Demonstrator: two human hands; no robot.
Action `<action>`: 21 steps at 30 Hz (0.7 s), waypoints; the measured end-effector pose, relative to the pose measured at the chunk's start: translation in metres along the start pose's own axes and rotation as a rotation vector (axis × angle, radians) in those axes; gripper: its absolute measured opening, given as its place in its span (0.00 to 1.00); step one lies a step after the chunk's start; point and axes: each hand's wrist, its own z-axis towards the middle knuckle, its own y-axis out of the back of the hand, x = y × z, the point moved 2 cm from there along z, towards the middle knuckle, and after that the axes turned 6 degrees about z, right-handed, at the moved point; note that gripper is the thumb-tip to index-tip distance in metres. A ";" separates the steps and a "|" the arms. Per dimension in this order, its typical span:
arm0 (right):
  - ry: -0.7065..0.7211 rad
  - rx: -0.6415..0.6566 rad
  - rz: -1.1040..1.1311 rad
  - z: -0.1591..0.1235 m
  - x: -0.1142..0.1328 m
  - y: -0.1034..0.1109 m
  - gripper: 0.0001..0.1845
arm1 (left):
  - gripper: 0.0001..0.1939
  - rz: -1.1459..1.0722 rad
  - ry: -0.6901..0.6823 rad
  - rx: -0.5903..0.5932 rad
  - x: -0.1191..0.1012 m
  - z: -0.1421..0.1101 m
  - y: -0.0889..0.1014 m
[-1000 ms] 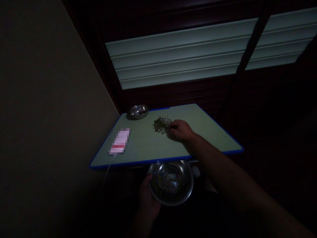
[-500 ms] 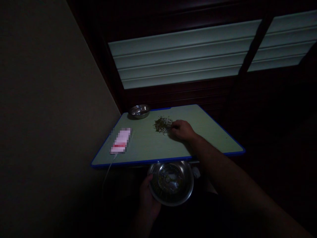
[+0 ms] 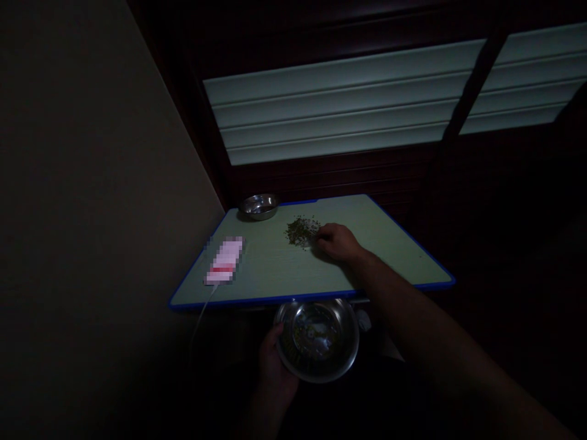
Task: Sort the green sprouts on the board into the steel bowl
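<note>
Below the table's near edge, my left hand (image 3: 275, 360) grips a shiny metal bowl (image 3: 345, 360) by its left rim, thumb over the edge. Small yellowish-green bits lie in the bowl, too dim to identify. On the pale green tabletop (image 3: 270, 275) is a loose pile of small dark greenish-brown grains (image 3: 299, 233), with single ones scattered around it. My right hand (image 3: 338, 242) rests at the pile's right side, its fingers drawn together and pointing left. Whatever its fingertips may hold is too small and dark to make out.
A smaller metal bowl (image 3: 259, 212) stands at the table's far left corner. A lit, blurred-out phone (image 3: 225, 260) lies near the left edge, its white cable (image 3: 200, 316) hanging over the front. Behind the table is dark panelling with pale slats (image 3: 339, 104); a wall (image 3: 92, 183) stands left.
</note>
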 end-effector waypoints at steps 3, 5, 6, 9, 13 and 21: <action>0.004 0.002 0.009 0.000 -0.001 -0.001 0.12 | 0.09 -0.012 0.002 0.010 0.001 0.001 0.001; 0.011 0.003 0.021 0.000 -0.002 -0.001 0.11 | 0.09 -0.014 0.001 0.017 0.001 0.001 0.001; 0.016 0.002 0.029 0.000 -0.002 -0.001 0.11 | 0.09 -0.012 0.001 0.017 0.001 0.001 0.001; 0.019 0.003 0.048 0.000 -0.001 -0.001 0.11 | 0.09 -0.013 -0.008 0.006 0.001 0.002 0.001; 0.013 -0.011 0.057 0.000 0.001 0.000 0.11 | 0.08 -0.020 -0.008 -0.008 0.001 0.002 0.001; 0.043 0.024 0.135 -0.001 0.000 -0.003 0.10 | 0.08 -0.011 -0.005 0.006 0.000 0.000 0.000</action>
